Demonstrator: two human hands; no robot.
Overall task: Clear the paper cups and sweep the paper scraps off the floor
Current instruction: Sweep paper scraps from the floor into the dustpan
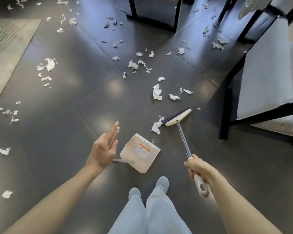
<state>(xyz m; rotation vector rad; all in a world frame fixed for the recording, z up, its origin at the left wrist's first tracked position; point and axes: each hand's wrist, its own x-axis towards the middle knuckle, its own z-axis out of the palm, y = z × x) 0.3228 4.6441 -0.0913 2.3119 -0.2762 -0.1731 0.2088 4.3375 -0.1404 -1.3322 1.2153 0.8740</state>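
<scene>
White paper scraps (pixel 156 92) lie scattered over the dark tiled floor, most of them ahead and to the left. My right hand (pixel 197 168) grips the beige grip of a broom (pixel 183 137). Its cream head with black bristles (pixel 178 117) touches the floor beside a crumpled scrap (pixel 156 126). A beige dustpan (pixel 140 153) stands on the floor between my hands. My left hand (pixel 104 147) has straight fingers, and the dustpan's upright beige handle (pixel 115 135) rests along them. No paper cups are in view.
A white-cushioned chair with black legs (pixel 225 115) stands close on the right. More black chair legs (pixel 177 16) are at the top middle. A grey rug (pixel 5 48) lies at the far left. My feet (pixel 161 184) are just behind the dustpan.
</scene>
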